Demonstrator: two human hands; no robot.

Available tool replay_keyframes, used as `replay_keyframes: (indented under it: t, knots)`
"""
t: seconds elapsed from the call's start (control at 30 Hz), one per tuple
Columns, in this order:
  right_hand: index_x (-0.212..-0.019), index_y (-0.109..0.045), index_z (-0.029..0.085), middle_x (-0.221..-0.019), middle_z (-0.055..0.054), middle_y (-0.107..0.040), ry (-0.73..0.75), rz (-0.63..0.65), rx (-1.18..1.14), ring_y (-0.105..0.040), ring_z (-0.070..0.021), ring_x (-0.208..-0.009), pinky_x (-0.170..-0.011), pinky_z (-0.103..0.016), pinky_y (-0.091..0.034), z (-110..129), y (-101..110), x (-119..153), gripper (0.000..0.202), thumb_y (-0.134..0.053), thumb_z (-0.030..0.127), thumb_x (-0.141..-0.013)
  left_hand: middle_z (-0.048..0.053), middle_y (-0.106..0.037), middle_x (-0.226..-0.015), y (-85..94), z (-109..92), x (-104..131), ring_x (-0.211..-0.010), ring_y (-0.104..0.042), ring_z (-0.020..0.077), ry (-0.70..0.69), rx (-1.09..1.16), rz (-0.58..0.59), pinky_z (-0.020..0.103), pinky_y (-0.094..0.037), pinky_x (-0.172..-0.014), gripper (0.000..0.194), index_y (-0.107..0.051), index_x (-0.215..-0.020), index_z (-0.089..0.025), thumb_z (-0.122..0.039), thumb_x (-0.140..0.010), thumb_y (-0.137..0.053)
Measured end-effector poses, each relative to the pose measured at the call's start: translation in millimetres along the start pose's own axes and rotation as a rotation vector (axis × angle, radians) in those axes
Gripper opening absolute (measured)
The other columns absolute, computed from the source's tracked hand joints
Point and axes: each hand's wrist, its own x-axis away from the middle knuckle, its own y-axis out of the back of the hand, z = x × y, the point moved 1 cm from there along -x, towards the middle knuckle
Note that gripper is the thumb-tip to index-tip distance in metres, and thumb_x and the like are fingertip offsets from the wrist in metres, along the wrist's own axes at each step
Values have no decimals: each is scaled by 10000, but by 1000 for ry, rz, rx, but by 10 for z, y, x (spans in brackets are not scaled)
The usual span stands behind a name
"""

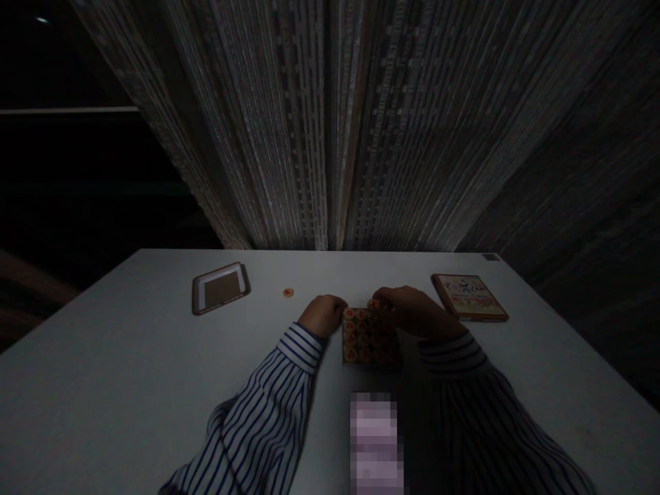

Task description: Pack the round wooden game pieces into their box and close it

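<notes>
A square tray (372,366) sits in front of me, filled with rows of round xiangqi pieces (364,339) with red characters. My left hand (320,316) is closed at the tray's far left corner, its fingertips on the edge. Over the far side of the tray, my right hand (407,311) pinches one xiangqi piece (373,303) between thumb and fingers. The right hand and its shadow cover part of the tray's right side. A single loose piece (287,293) lies on the table, to the left of my left hand.
An open, shallow box half (221,289) rests at the far left of the white table (128,357). On the far right lies a printed box lid (470,297). A pixelated patch (376,443) is near me. Hanging curtains (330,137) rise behind the table; lighting is dim.
</notes>
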Motion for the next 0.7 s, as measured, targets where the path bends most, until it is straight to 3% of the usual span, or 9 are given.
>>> replay_keyframes:
  t: [0.23, 0.7]
  knots:
    - [-960, -633, 190, -936, -80, -681, -39, 71, -17, -611, -210, -840, -648, -280, -402, 55, 56, -2, 207, -494, 256, -821, 92, -709, -810, 16, -23, 12, -747, -629, 186, 2, -3, 4, 263, -423, -675, 295, -712, -819, -156, -113, -777, -423]
    - [-994, -618, 197, -930, -81, -671, -36, 140, 67, -609, -201, -846, -642, -265, -394, 26, -33, -23, 258, -434, 288, -837, 75, -697, -767, 8, -5, 10, -705, -611, 157, 5, -58, 25, 236, -384, -621, 289, -697, -778, -154, -118, -785, -410]
